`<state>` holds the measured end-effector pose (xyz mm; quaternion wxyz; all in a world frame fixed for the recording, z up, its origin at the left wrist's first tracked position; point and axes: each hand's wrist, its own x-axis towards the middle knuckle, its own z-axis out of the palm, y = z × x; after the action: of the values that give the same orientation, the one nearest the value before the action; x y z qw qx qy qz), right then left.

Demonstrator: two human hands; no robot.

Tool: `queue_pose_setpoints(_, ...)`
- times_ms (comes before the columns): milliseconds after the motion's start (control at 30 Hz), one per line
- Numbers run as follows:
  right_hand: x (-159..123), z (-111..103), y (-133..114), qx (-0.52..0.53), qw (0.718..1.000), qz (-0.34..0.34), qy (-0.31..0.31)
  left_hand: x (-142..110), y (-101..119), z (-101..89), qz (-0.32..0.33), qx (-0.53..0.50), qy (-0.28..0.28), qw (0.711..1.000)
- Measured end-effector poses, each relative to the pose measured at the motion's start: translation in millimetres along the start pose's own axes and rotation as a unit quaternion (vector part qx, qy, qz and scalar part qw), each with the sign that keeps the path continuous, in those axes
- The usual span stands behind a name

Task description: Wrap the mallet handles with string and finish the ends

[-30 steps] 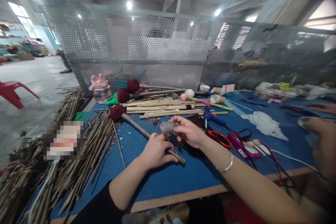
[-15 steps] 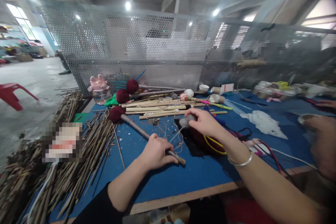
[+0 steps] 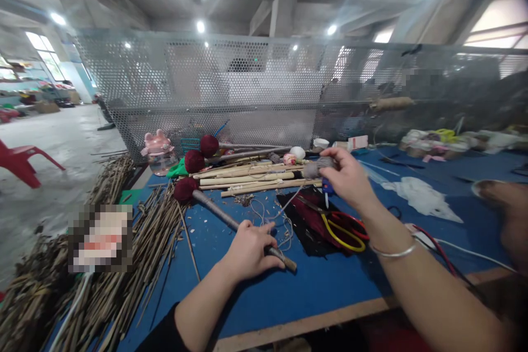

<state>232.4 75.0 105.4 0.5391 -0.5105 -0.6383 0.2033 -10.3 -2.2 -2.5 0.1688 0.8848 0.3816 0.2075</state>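
My left hand (image 3: 251, 250) is closed around the lower part of a stick (image 3: 216, 210) wrapped in grey yarn, its bare wooden end sticking out past my fingers. A dark red fuzzy ball (image 3: 185, 191) sits at the stick's far end. Raised over the table, my right hand (image 3: 348, 173) grips a small grey yarn ball (image 3: 315, 168). A strand of yarn (image 3: 291, 202) runs from this ball down toward the stick, and loose loops lie beside my left hand. Scissors (image 3: 329, 236) with yellow and red handles rest on dark cloth (image 3: 295, 226) below my right hand.
Dry stalks (image 3: 142, 247) are heaped at the left. Pale sticks (image 3: 247, 180) and two more red-balled sticks lie behind. A pink-lidded jar (image 3: 159, 148) stands against the perforated metal screen (image 3: 198, 82). White plastic (image 3: 427, 195) and another person's hand (image 3: 503, 203) are at the right.
My right hand has moved up and away with the yarn ball, drawing the strand out longer and uncovering the scissors. My left hand stays on the stick. The view has tilted slightly upward.
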Motion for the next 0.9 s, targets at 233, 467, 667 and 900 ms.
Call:
queue_pose_setpoints(233, -30, 48, -7, -0.004, 0.984, -0.013, -0.176, -1, 4, -2.5, -0.016, 0.011, 0.034, 0.999)
queue_pose_setpoints(467, -64, 70, -7, 0.198, 0.864, 0.154, -0.436, 1, 6, -1.3, -0.022, 0.017, 0.079, 0.996)
queue_pose_setpoints(667, -57, 54, 2, 0.188, 0.855, 0.153, -0.459, 1, 6, -2.4, -0.004, 0.007, 0.041, 0.999)
queue_pose_setpoints(900, -48, 37, 14, 0.282, 0.825, 0.190, -0.452, 0, 3, 0.8, 0.007, -0.001, 0.067, 0.998)
